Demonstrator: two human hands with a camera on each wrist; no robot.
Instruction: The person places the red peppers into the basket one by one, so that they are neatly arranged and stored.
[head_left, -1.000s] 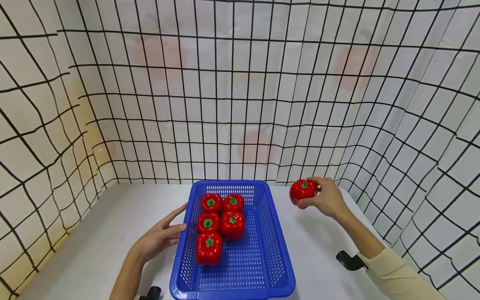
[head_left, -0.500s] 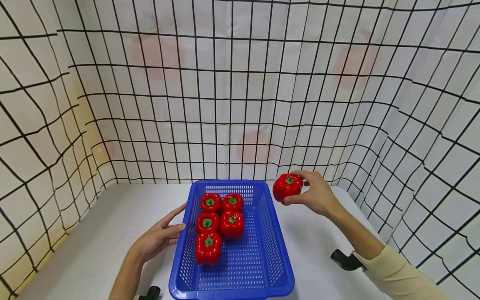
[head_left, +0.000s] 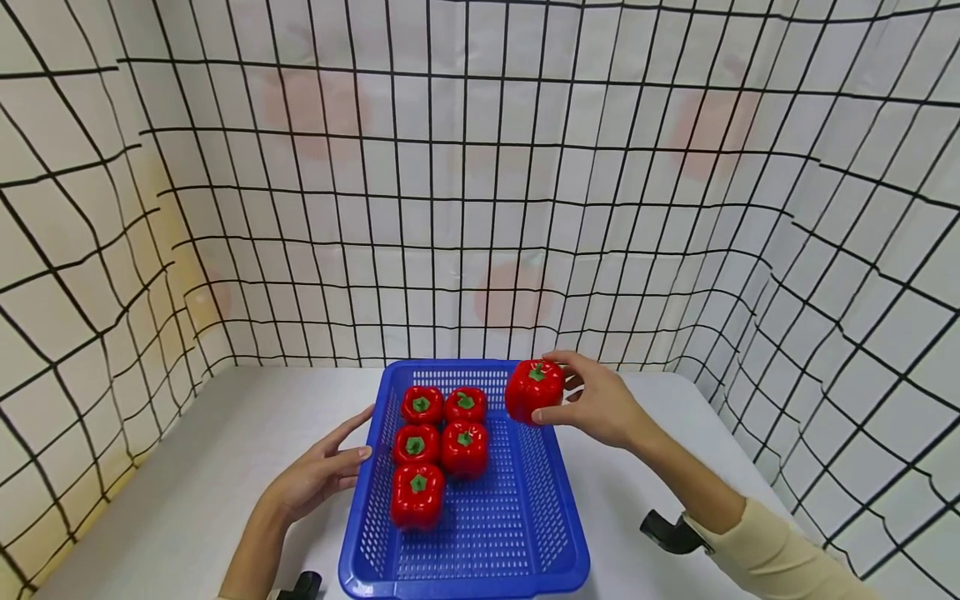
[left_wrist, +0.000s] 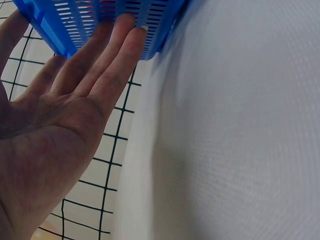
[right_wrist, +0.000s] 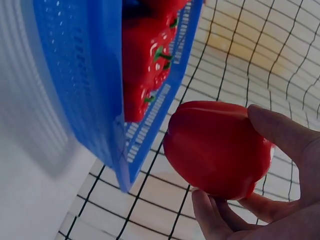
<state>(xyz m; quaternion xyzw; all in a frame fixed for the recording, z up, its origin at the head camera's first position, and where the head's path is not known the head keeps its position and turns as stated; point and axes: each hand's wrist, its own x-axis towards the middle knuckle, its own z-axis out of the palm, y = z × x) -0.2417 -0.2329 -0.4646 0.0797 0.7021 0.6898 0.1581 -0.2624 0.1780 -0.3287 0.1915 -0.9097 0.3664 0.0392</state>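
Observation:
My right hand (head_left: 600, 404) grips a red bell pepper (head_left: 535, 392) with a green stem, held over the far right part of a blue plastic basket (head_left: 525, 517). In the right wrist view the held pepper (right_wrist: 217, 149) sits between thumb and fingers, apart from the basket's rim (right_wrist: 122, 170). Several more red peppers (head_left: 417, 497) stand stem up in two columns along the basket's left side. My left hand (head_left: 311, 483) rests against the basket's left side with fingers extended; in the left wrist view its fingertips (left_wrist: 131, 42) touch the slotted wall (left_wrist: 105, 15).
The basket stands on a white tabletop (head_left: 202, 475). Black wire grid (head_left: 465, 208) in front of white sheeting encloses the back and both sides. Black straps or mounts (head_left: 671, 533) show near the wrists.
My right hand has carried the pepper leftward, from right of the basket to over its far right part. The left hand, the basket and the peppers inside look unmoved.

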